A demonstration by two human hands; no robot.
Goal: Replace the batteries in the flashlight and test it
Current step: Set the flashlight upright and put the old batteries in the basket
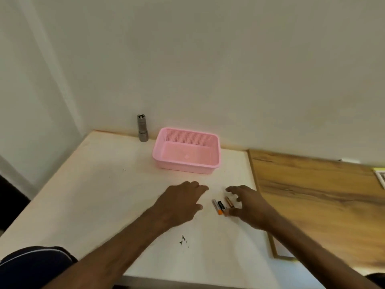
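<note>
White table (pixel 100 184) fills the lower frame; flashlight (pixel 143 128) stands upright at upper centre. Both hands are released: left hand (pixel 181 202) and right hand (pixel 248 205) flank 3 batteries (pixel 221 205). Better pinch 1 battery only.

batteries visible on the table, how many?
3, lying side by side between the hands: a silver and orange battery, a black battery beside it, and a copper battery nearest the right hand. That hand may hide more.
</note>
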